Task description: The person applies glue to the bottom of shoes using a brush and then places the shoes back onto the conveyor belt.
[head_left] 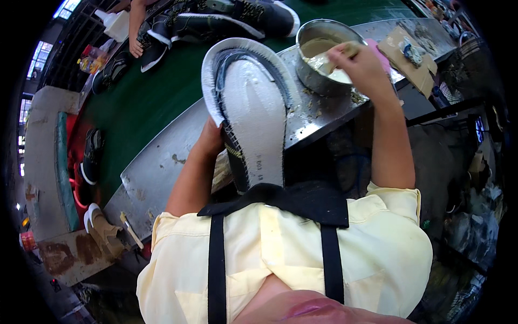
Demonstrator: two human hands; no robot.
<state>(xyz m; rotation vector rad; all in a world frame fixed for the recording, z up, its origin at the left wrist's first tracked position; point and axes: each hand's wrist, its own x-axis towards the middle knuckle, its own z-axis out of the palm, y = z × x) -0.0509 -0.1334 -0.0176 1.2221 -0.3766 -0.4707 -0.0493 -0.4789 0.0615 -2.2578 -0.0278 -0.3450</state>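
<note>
A dark shoe upper (253,113) is held bottom up before my chest, toe pointing away. Its pale underside has a wet white coating toward the toe, with a white band around the edge. My left hand (213,137) grips it from the left side, most fingers hidden behind it. Over a metal pot (308,81) of whitish paste, my right hand (359,62) is closed around a brush (350,51). The brush's lower end is down inside the pot and partly covered by my fingers.
A metal ledge (162,156) runs along the green conveyor belt (135,119), which carries several dark shoes (216,26). Another person's hand (136,47) touches a shoe at the far left. Cardboard (404,59) lies right of the pot; a brown shoe (105,232) and another brush (129,227) are near left.
</note>
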